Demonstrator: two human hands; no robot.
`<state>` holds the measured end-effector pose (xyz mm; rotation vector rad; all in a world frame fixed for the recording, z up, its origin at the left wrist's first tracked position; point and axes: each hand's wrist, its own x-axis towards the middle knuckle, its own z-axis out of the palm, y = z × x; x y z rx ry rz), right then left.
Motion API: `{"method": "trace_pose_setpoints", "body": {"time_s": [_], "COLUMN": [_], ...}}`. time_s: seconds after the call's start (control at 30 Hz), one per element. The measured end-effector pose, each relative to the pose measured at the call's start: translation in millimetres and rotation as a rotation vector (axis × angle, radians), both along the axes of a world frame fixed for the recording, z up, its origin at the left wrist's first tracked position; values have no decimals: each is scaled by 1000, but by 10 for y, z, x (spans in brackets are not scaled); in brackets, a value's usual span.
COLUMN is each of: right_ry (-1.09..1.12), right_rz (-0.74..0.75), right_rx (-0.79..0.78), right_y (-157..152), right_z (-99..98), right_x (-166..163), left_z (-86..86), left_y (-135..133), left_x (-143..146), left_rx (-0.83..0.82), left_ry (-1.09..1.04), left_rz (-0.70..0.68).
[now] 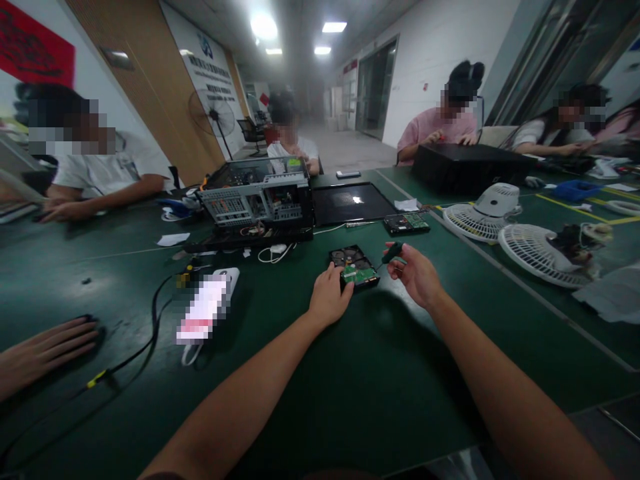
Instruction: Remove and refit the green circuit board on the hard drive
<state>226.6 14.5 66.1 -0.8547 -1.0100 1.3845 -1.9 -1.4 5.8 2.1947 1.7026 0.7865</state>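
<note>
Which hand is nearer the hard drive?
Left. The left hand touches the hard drive at its near-left edge. The right hand is off to the drive's right, apart from it, holding a small tool.

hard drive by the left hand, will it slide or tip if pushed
Likely stiff and heavy for its size: the hard drive is a flat, boxy block. Lying flat on the table, it should slide, not tip. Its green circuit board faces up, so probably fragile.
</note>
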Motion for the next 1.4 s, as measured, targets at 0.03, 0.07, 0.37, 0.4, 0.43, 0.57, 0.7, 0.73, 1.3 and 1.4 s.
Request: {"method": "trace_pose_setpoints", "body": {"time_s": [0.03, 0.07, 0.37, 0.4, 0.43, 0.57, 0.7, 0.73, 1.3, 1.4], "right_ry": [1, 2, 20, 24, 25, 5, -12, -15, 0, -6], "right_rz": [1, 3, 5, 15, 25, 20, 1, -2, -12, -11], "right_rx": [6, 11, 13, 13, 11, -8, -6, -5, -7, -3], "right_y": [-1, -2, 10, 15, 19, 22, 8, 5, 11, 1], "right_z": [0, 0, -15, -20, -23, -21, -11, -11, -33, -27], "right_x": [-1, -4, -4, 0, 4, 8, 1, 0, -16, -17], "left_z": [-1, 1, 28, 23, 17, 5, 20, 23, 38, 29], "left_y": [0, -2, -14, -10, -7, 0, -9, -12, -17, -15], "left_x": [0, 0, -3, -3, -3, -4, -7, -7, -1, -4], "left_rx": [2, 4, 2, 3, 3, 4, 4, 7, -9, -11], "left_ry": [1, 1, 2, 1, 1, -2, -10, -11, -22, -25], "left_rz": [-1, -1, -11, -9, -6, 0, -8, -8, -2, 0]}}
